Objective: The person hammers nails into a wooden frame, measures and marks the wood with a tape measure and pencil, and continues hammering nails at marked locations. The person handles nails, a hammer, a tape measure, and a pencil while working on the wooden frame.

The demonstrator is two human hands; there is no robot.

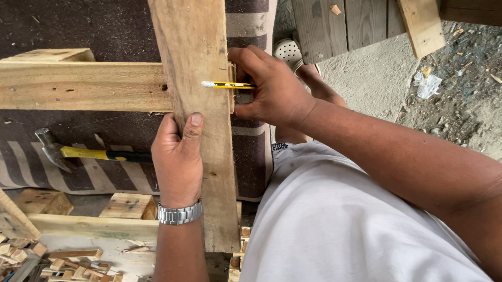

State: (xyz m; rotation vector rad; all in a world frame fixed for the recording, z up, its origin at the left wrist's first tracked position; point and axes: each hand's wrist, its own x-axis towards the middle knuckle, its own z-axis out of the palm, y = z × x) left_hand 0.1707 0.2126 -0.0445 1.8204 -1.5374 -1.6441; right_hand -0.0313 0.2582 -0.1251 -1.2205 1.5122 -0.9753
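Note:
A rough upright wooden plank (199, 36) crosses a horizontal wooden beam (59, 88) on a dark striped mat. My left hand (177, 159), with a metal watch at the wrist, grips the plank's left edge, thumb on its face. My right hand (270, 88) holds a yellow pencil (228, 85) laid across the plank near the joint, its white end pointing left, fingers pressed against the plank's right edge.
A claw hammer (91, 152) with a yellow and black handle lies on the mat (22, 22) left of my left hand. Small wood offcuts (62, 269) pile at lower left. Dark boards (342, 6) and a leaning plank (418, 5) stand at top right over dirt ground.

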